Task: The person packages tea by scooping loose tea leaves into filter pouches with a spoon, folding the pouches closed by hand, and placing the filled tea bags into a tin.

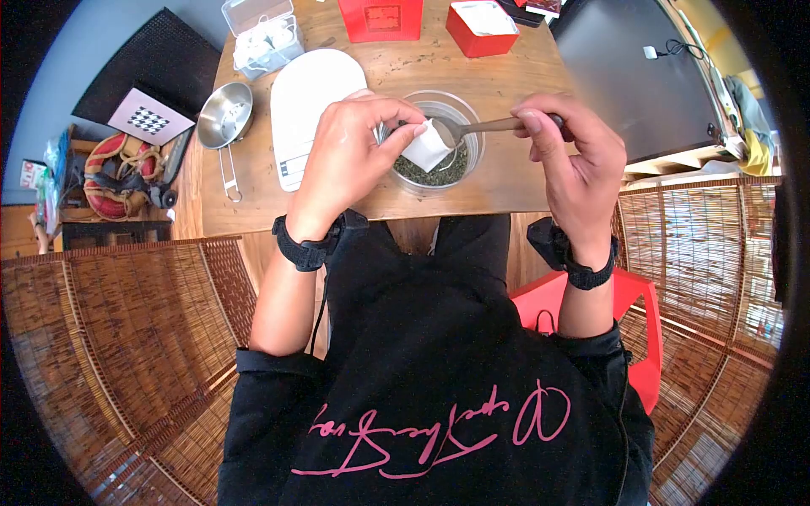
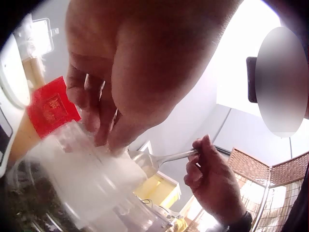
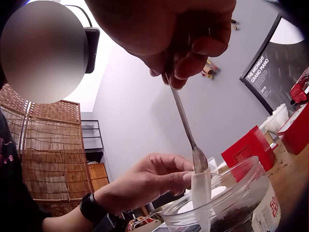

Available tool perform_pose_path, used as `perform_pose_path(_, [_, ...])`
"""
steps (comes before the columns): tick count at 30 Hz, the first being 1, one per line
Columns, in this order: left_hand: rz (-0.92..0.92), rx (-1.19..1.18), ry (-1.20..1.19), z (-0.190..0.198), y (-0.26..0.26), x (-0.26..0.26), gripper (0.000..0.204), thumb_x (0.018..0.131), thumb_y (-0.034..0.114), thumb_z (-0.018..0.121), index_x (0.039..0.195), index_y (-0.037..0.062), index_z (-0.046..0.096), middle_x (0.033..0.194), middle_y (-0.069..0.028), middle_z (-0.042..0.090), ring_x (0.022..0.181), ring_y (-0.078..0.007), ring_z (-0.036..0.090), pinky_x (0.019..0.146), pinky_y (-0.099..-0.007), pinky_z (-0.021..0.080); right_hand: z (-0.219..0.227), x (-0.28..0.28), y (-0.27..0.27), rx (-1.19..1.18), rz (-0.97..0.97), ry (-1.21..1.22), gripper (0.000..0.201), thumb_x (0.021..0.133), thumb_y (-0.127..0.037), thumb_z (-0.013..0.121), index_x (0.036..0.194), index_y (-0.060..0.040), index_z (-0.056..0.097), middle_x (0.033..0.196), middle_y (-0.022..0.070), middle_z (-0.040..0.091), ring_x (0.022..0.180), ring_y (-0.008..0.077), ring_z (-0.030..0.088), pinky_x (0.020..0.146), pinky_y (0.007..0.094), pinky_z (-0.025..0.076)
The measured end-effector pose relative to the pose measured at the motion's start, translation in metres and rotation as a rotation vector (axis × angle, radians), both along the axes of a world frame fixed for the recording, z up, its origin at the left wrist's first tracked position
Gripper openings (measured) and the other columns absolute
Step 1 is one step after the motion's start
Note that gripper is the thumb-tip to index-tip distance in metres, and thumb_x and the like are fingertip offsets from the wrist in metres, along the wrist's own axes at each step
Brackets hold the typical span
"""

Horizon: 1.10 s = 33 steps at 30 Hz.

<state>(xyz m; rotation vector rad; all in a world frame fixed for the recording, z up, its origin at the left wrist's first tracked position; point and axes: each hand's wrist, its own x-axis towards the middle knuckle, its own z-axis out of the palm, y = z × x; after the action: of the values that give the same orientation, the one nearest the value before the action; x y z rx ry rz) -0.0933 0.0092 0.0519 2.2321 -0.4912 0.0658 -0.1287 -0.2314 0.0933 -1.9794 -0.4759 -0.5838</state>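
Note:
My left hand (image 1: 350, 148) pinches the top edge of a small white tea bag (image 1: 426, 149) between thumb and fingers. The bag hangs over a clear round plastic tub (image 1: 477, 152) of dried green leaves (image 1: 439, 175), and a string dangles from it. In my right hand (image 1: 582, 148) is the handle of a metal spoon (image 1: 494, 125), gripped between thumb and fingers. In the right wrist view, the spoon's bowl (image 3: 199, 162) tilts down into the bag's mouth, close to the left fingertips. What lies inside the bag is hidden.
Left of the tub lies a white kitchen scale (image 1: 312, 93), with a steel strainer or pan (image 1: 226, 116) beyond it. At the back stand a clear box of white items (image 1: 266, 42), a red box (image 1: 384, 21) and an open red tin (image 1: 483, 38). The table's front edge (image 1: 405, 215) is near my body.

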Motion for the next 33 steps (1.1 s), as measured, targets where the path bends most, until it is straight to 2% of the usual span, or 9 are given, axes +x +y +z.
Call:
perform_pose_path(2, [-0.037, -0.153, -0.348, -0.017, 0.001, 0.007, 0.009, 0.081, 0.009, 0.08, 0.088, 0.0043, 0.078, 0.084, -0.0087, 0.073, 0.074, -0.0253, 0.061, 0.073, -0.0362, 0.05, 0.003, 0.0, -0.002, -0.011, -0.015, 0.004, 0.009, 0.093, -0.006, 0.072, 0.099, 0.0004, 0.075, 0.082, 0.007, 0.072, 0.07, 0.0109, 0.065, 0.062, 0.0238, 0.049])
perform_pose_path(5, [0.083, -0.125, -0.301, -0.02, 0.0, 0.0, 0.01, 0.078, 0.007, 0.082, 0.087, 0.0061, 0.08, 0.088, -0.008, 0.07, 0.087, -0.0258, 0.06, 0.08, -0.0375, 0.049, 0.003, 0.001, -0.01, -0.001, -0.056, 0.014, 0.01, 0.094, -0.006, 0.072, 0.1, 0.0009, 0.075, 0.083, 0.007, 0.072, 0.071, 0.0106, 0.066, 0.062, 0.0237, 0.049])
perform_pose_path(11, [0.256, -0.111, -0.282, -0.031, -0.001, -0.004, 0.011, 0.078, 0.01, 0.083, 0.088, 0.0077, 0.082, 0.093, -0.0073, 0.066, 0.094, -0.026, 0.057, 0.082, -0.0371, 0.047, 0.0, 0.002, -0.017, 0.053, -0.051, 0.002, 0.01, 0.095, -0.006, 0.071, 0.1, 0.0011, 0.074, 0.082, 0.0075, 0.071, 0.072, 0.0106, 0.066, 0.062, 0.0247, 0.049])
perform_pose_path(17, [0.36, -0.133, -0.351, -0.044, -0.012, -0.003, 0.015, 0.078, 0.011, 0.085, 0.092, 0.0083, 0.082, 0.093, -0.0066, 0.065, 0.094, -0.0229, 0.058, 0.085, -0.0353, 0.046, -0.023, 0.003, -0.009, -0.285, -0.05, 0.044, 0.012, 0.092, -0.014, 0.073, 0.097, -0.0024, 0.074, 0.08, 0.011, 0.07, 0.063, 0.0193, 0.064, 0.058, 0.0293, 0.048])
perform_pose_path(22, [0.395, -0.18, -0.382, -0.051, -0.014, -0.002, 0.012, 0.078, 0.01, 0.084, 0.09, 0.0076, 0.082, 0.095, -0.0077, 0.063, 0.092, -0.024, 0.057, 0.083, -0.036, 0.046, -0.042, 0.01, -0.004, -0.326, -0.051, 0.06, 0.013, 0.092, -0.015, 0.073, 0.097, -0.0037, 0.076, 0.081, 0.0126, 0.071, 0.062, 0.022, 0.064, 0.057, 0.0304, 0.048])
perform_pose_path(25, [0.396, -0.212, -0.385, -0.051, -0.014, -0.004, 0.011, 0.078, 0.009, 0.083, 0.088, 0.0077, 0.081, 0.094, -0.0076, 0.061, 0.089, -0.0245, 0.055, 0.08, -0.0365, 0.046, -0.057, 0.01, -0.001, -0.209, -0.028, 0.109, 0.014, 0.093, -0.014, 0.072, 0.1, -0.002, 0.076, 0.08, 0.0113, 0.072, 0.063, 0.0177, 0.064, 0.058, 0.0281, 0.048])
perform_pose_path(27, [0.399, -0.216, -0.376, -0.052, -0.014, -0.004, 0.011, 0.078, 0.009, 0.083, 0.088, 0.0077, 0.081, 0.094, -0.0074, 0.06, 0.089, -0.0242, 0.054, 0.08, -0.0364, 0.046, -0.065, 0.008, 0.002, 0.005, 0.048, 0.302, 0.017, 0.095, -0.013, 0.071, 0.102, 0.0012, 0.076, 0.078, 0.0088, 0.072, 0.066, 0.0114, 0.063, 0.06, 0.0261, 0.048])
perform_pose_path(30, [0.401, -0.178, -0.356, -0.053, -0.013, -0.004, 0.014, 0.078, 0.009, 0.084, 0.093, 0.0076, 0.082, 0.095, -0.0075, 0.064, 0.094, -0.0227, 0.06, 0.086, -0.0341, 0.048, -0.064, 0.004, 0.005, 0.046, 0.083, 0.428, 0.019, 0.098, -0.014, 0.069, 0.103, 0.003, 0.076, 0.077, 0.0049, 0.071, 0.069, 0.0068, 0.061, 0.061, 0.0242, 0.047])
perform_pose_path(33, [0.387, -0.196, -0.378, -0.053, -0.014, -0.003, 0.011, 0.077, 0.009, 0.083, 0.087, 0.0076, 0.082, 0.094, -0.0064, 0.061, 0.087, -0.0232, 0.054, 0.079, -0.0354, 0.046, -0.066, 0.006, 0.002, 0.129, 0.144, 0.492, 0.02, 0.099, -0.015, 0.068, 0.103, 0.0028, 0.076, 0.077, 0.0024, 0.07, 0.07, 0.0058, 0.06, 0.063, 0.0228, 0.047])
